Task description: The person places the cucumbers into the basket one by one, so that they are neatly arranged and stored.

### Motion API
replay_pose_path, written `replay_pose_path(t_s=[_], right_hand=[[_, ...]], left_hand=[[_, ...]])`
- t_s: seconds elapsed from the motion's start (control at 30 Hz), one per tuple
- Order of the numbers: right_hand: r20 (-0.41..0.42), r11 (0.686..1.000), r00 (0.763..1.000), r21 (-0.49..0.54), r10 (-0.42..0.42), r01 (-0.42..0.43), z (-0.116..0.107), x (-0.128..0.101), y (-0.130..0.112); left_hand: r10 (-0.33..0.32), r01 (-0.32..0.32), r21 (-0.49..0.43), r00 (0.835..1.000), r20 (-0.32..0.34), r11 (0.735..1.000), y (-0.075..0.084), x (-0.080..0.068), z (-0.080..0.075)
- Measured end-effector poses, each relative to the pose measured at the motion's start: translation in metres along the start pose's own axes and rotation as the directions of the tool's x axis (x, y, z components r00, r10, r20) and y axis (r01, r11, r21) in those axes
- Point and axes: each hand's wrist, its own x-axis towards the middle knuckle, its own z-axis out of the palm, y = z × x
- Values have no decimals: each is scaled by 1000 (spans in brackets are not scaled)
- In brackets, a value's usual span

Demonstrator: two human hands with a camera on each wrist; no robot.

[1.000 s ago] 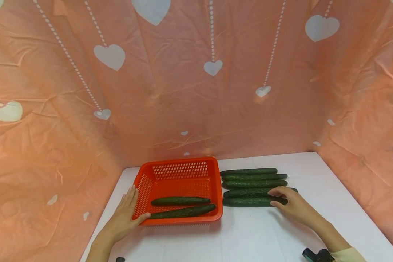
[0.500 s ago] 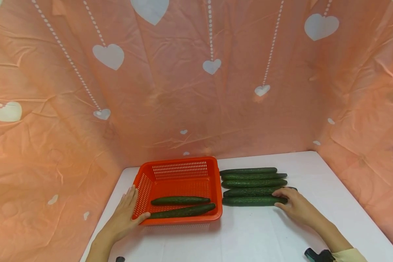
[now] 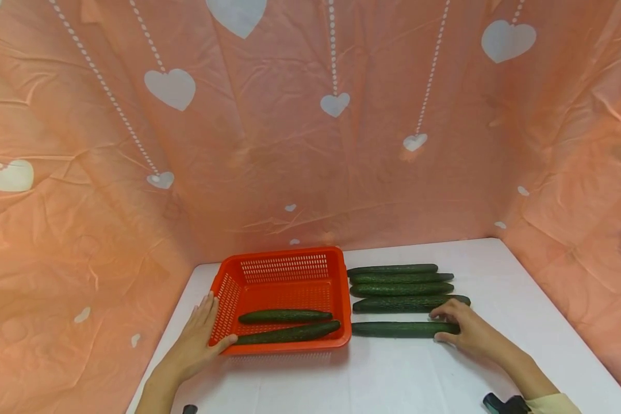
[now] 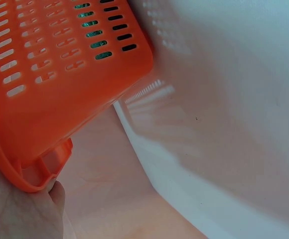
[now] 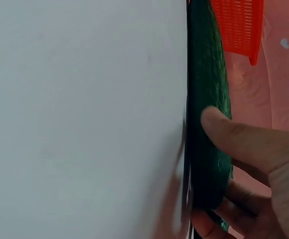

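My right hand (image 3: 464, 328) grips the right end of the nearest cucumber (image 3: 393, 329), thumb on its near side and fingers on the far side. In the right wrist view this cucumber (image 5: 208, 79) lies along the white surface, with the thumb pressed on it. Behind it, several more cucumbers (image 3: 401, 289) lie side by side. My left hand (image 3: 194, 339) rests with fairly straight fingers on the left side of the red basket (image 3: 345, 299). Inside the basket lie two cucumbers, one along the front wall (image 3: 290, 334) and one behind it (image 3: 284, 316).
A white-covered table (image 3: 393, 379) carries everything. Orange cloth with white hearts (image 3: 336, 172) hangs at the back and both sides. The basket's right wall stands close to the left ends of the loose cucumbers.
My right hand has taken hold of the nearest cucumber and drawn it toward the front, opening a gap to the row behind. The left hand and basket have stayed put.
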Motion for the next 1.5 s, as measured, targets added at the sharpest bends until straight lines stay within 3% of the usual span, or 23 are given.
replay_pose_path(t_s=[0.13,0.3,0.53,0.67,0.93,1.27,1.5], right_hand=[[53,999,998,-31,-22,24,0,-1,4],[25,995,997,-71,-68,69,1,-1,5],[58,989,997,140,47,-54,-6,1,-2],[-9,992,999,114,49,-48,-10,3,-6],[-187,994,976,-1,-110,112,-21,2,-12],[-301,992,946,3,-120,127,-41,5,-18],[-386,995,919,25,-78,95,-53,10,-22]], left_hand=[[-1,1,-4,1000,1,1000,0,0,0],[-7,7,-7,1000,4,1000,-1,0,0],[-19,19,-4,1000,8,1000,-1,1,0],[-20,20,-3,1000,9,1000,-1,1,0],[-25,25,-6,1000,14,1000,-1,0,0],[-26,26,-10,1000,15,1000,-2,1,0],[-23,23,-16,1000,11,1000,-3,0,1]])
